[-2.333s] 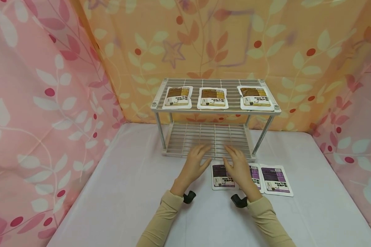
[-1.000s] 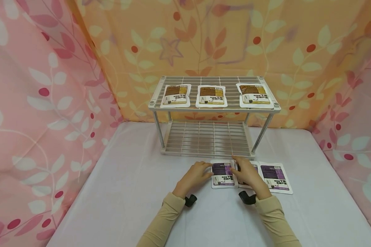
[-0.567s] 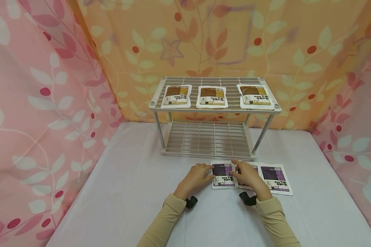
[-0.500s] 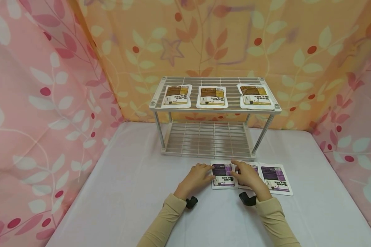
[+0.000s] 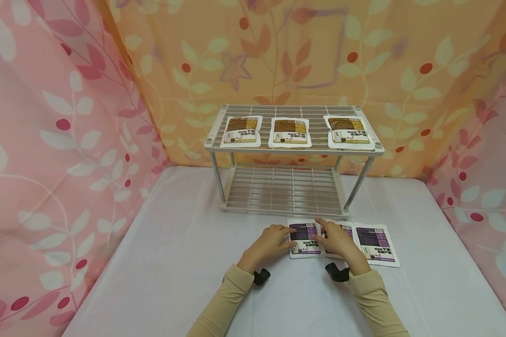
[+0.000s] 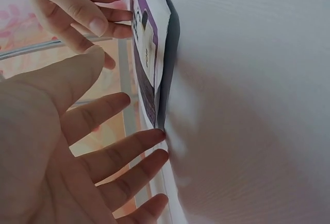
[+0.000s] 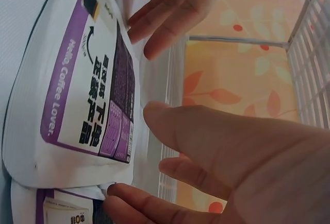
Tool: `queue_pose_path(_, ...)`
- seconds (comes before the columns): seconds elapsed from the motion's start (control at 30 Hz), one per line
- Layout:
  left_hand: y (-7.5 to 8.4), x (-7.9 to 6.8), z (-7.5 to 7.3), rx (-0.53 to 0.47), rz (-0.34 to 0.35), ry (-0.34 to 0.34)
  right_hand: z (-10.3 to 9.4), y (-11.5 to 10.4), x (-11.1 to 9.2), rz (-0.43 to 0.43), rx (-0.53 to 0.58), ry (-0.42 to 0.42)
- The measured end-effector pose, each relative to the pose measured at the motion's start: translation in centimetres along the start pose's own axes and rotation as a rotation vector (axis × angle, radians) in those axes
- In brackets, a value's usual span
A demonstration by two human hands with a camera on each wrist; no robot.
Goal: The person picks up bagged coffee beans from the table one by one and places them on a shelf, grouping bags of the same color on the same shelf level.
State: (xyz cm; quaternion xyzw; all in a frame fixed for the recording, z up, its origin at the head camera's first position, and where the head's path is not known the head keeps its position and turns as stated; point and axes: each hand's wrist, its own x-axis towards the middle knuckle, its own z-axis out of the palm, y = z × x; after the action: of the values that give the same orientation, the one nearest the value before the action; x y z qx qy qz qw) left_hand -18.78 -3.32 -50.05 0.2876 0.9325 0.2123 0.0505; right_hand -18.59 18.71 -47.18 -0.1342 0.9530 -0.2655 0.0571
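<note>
Three white coffee packets with purple labels lie in a row on the table: a left one (image 5: 305, 249), a partly covered middle one (image 5: 347, 229) and a right one (image 5: 375, 243). My left hand (image 5: 266, 246) is at the left packet's left edge, fingers spread and fairly straight, fingertips right by the rim in the left wrist view. Across that packet, my right hand (image 5: 340, 241) reaches over the middle packet, thumb and fingers at the left packet's right edge. In the right wrist view the left packet (image 7: 98, 95) overlaps another packet's (image 7: 67, 208) edge.
Behind the packets stands a two-tier white wire rack (image 5: 278, 208). Its top tier carries three yellow-brown packets, at left (image 5: 241, 132), middle (image 5: 290, 133) and right (image 5: 349, 132). Patterned cloth (image 5: 67, 164) hangs on the sides and back of the white table (image 5: 173, 262).
Both hands have come down from in front of the rack's lower tier to either side of the left purple packet. Over the last half second they have hardly moved.
</note>
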Motion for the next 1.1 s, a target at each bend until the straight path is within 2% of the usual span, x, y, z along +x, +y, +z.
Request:
queue_pose_path(0.17, -0.1, 0.1, -0.1, -0.06, 0.007, -0.012, -0.2, -0.3, -0.1, -0.023, 0.043, 0.001)
queue_pose_path(0.4, 0.2, 0.1, -0.5, -0.142, 0.041, 0.017, -0.5, -0.3, -0.2, -0.012, 0.092, -0.006)
queue_pose_path(0.57, 0.4, 0.1, -1.0, -0.186, 0.032, 0.026, -0.6, -0.3, -0.2, 0.0, 0.091, 0.002)
queue_pose_path(0.7, 0.7, 0.1, -1.2, -0.213, 0.034, 0.06, -0.6, -0.3, -0.1, 0.008, 0.1, 0.012)
queue_pose_path(0.83, 0.8, 0.0, -1.4, -0.224, 0.022, 0.08, -0.5, -0.4, 0.0, -0.006, 0.118, 0.048)
queue_pose_path(1.1, 0.8, 0.2, -1.4, -0.247, -0.033, 0.116, 0.0, -0.6, 0.3, -0.105, 0.091, 0.154)
